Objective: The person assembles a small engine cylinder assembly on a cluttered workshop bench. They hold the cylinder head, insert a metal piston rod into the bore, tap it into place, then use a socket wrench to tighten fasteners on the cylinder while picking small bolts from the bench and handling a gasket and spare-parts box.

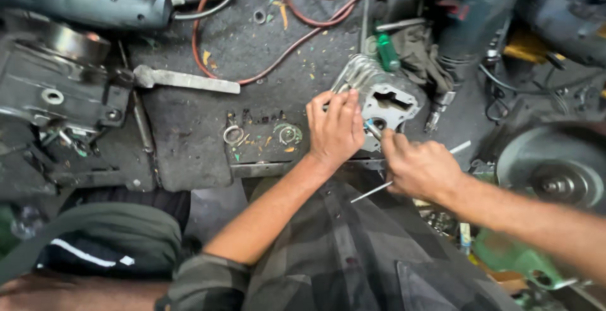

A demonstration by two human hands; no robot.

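A finned grey metal engine cylinder head (385, 93) rests on the dark bench. My left hand (334, 128) lies flat against its near left side, fingers pressing on it. My right hand (418, 167) sits just right of it, fingers closed on a thin metal rod (372, 191) whose tip meets the round port at the casting's near face. A second thin rod (459, 147) sticks out past my right knuckles. A green-handled screwdriver (386, 51) lies on top of the casting.
Loose metal rings (233, 134) and a coiled spring (289, 134) lie left of my hands. A flat metal bar (186, 79), red cable (252, 77), a dark engine block (57, 96) at left, and a grinding wheel (555, 172) at right surround the bench.
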